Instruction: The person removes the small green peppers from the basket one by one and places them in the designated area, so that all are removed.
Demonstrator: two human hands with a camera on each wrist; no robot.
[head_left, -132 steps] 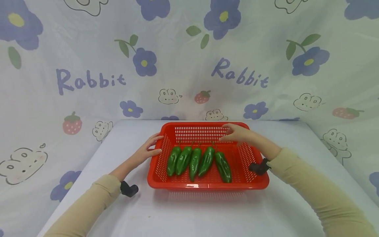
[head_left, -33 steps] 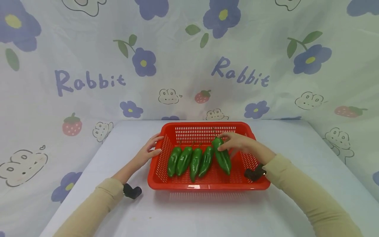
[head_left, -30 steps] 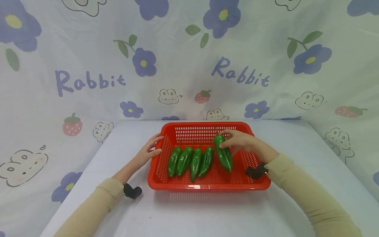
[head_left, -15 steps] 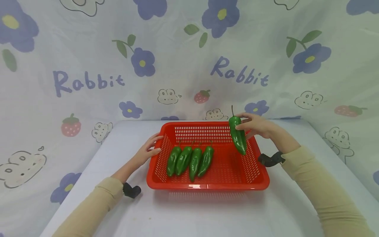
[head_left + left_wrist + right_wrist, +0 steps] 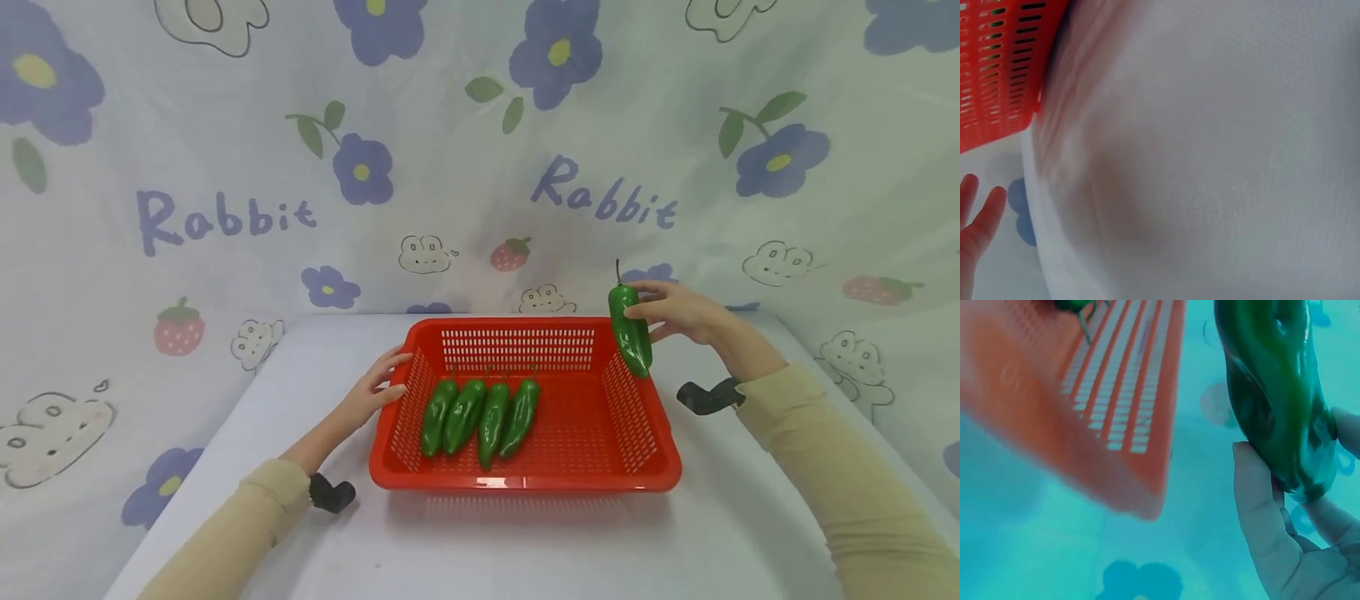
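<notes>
My right hand [image 5: 678, 312] pinches a green pepper [image 5: 630, 332] near its stem end, thumb on one side and fingers on the other. The pepper hangs tilted, stem up, overlapping the back right corner of the red plastic basket [image 5: 517, 483] in the head view. Up close in the right wrist view, the glossy pepper [image 5: 1279, 387] is off to the side of the basket wall. Several green peppers [image 5: 492, 425] lie side by side in the basket's left half, stems toward the back. At the left rim, my left hand [image 5: 372, 389] has its fingers spread and relaxed, fingertips right at the edge.
The basket stands on a white-covered table [image 5: 450, 554]. A patterned cloth [image 5: 450, 183] with flowers and rabbits hangs behind and at both sides. Each wrist carries a black camera mount [image 5: 332, 493].
My right hand took hold of the rightmost pepper, lifted it from the basket floor and carried it up and right. The left hand stayed at the left rim.
</notes>
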